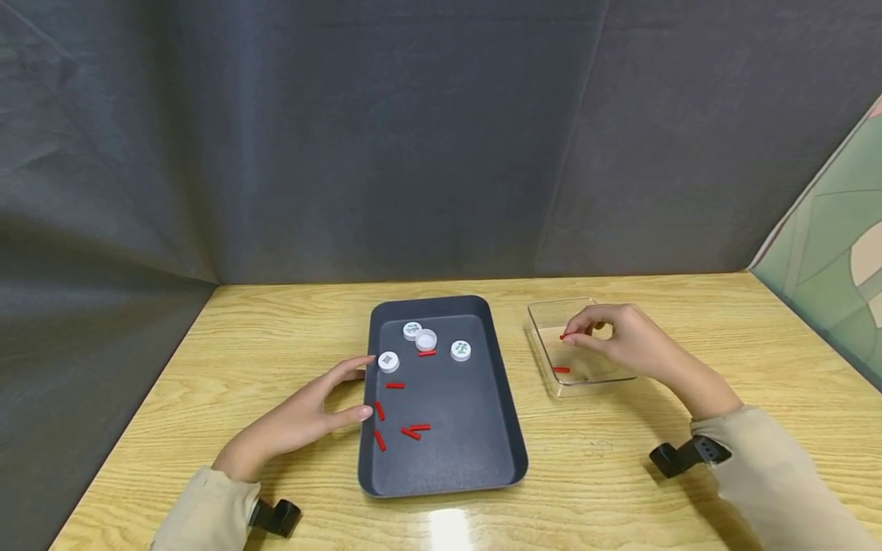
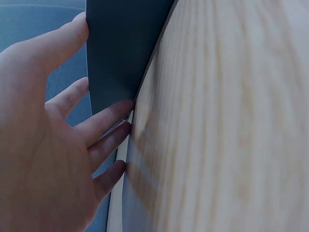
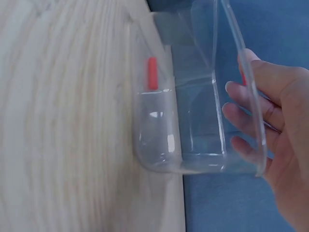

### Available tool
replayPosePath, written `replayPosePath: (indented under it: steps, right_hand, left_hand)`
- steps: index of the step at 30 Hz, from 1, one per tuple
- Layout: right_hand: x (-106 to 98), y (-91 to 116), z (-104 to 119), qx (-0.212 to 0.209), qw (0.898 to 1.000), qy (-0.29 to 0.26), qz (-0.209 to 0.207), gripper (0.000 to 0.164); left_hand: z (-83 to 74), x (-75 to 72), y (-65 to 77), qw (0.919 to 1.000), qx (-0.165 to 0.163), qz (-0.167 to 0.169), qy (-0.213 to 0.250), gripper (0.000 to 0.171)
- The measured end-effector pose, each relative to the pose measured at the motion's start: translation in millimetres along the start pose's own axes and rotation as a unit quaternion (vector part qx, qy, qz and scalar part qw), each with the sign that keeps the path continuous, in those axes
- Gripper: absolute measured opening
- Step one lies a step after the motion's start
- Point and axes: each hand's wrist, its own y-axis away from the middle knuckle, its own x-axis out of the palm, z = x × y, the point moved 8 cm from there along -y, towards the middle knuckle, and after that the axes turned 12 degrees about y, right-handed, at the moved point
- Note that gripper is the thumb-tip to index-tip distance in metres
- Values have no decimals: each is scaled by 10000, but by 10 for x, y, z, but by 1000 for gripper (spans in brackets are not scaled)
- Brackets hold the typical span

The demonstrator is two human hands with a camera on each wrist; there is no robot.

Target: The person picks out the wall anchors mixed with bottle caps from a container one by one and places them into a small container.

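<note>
My right hand [image 1: 623,340] is over the clear plastic box [image 1: 592,389], pinching a short red stick [image 1: 562,337] between thumb and fingertips. In the right wrist view the held red stick [image 3: 242,72] shows through the box's wall, partly covered by the fingers. Another red stick [image 1: 561,370] lies on the box's floor. On the left, my left hand [image 1: 310,409] is at the side of a dark grey tray [image 1: 455,444]. Its thumb is at the rim and its relaxed fingers [image 2: 108,118] spread along the tray's outside wall. Several red sticks [image 1: 395,386] lie scattered in the tray.
Toward the tray's far end are white round caps with printed tops [image 1: 460,350], and a white cap [image 1: 426,340] with its hollow side up. Tray and box stand apart on a wooden table [image 1: 276,337]. A dark cloth screen [image 1: 386,153] rises behind.
</note>
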Motion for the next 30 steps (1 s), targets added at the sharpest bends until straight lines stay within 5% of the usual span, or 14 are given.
replayPosePath:
  steps: [14, 30]
  right_hand:
    - [57, 42, -165, 197, 9998, 24, 92, 19]
    - [25, 22, -23, 209, 9996, -182, 89, 14]
  left_hand:
    - [10, 3, -12, 10000, -11, -27, -32, 72]
    - [0, -2, -7, 10000, 24, -22, 3, 73]
